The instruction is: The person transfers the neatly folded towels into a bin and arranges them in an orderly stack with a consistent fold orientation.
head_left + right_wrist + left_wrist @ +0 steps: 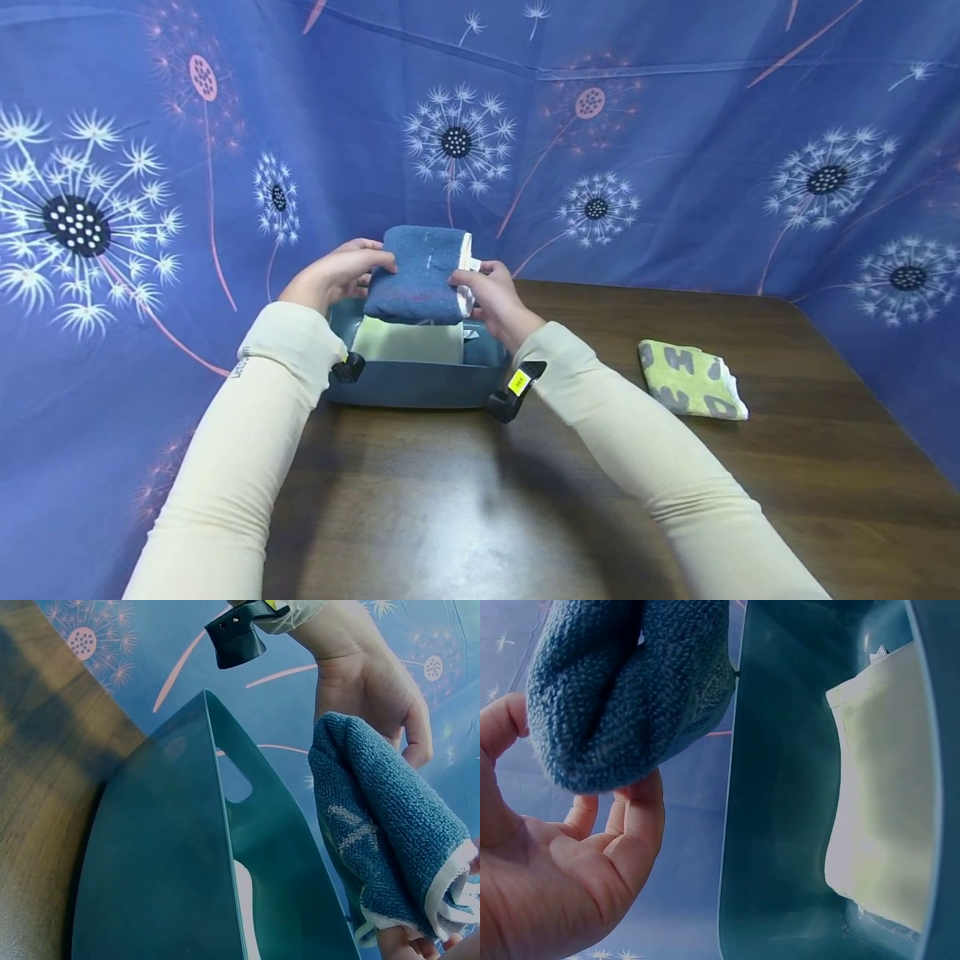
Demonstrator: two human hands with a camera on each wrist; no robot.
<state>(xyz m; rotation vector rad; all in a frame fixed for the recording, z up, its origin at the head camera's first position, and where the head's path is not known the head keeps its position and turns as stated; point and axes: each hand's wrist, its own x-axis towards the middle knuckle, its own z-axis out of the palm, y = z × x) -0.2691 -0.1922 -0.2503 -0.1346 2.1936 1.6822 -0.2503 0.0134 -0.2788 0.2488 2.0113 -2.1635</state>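
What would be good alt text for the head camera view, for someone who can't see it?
Two hands, the left hand and the right hand, hold a folded blue towel above a teal plastic bin that already contains a pale green folded cloth. The bin sits on a dark wooden table, with a folded green patterned towel lying to the right, against a blue dandelion-print backdrop.

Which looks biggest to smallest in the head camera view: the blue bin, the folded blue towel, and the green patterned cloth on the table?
1. Blue bin
2. Folded blue towel, gripped by both hands above the bin
3. Green patterned cloth

The last two look close in size, so that order is unsure.
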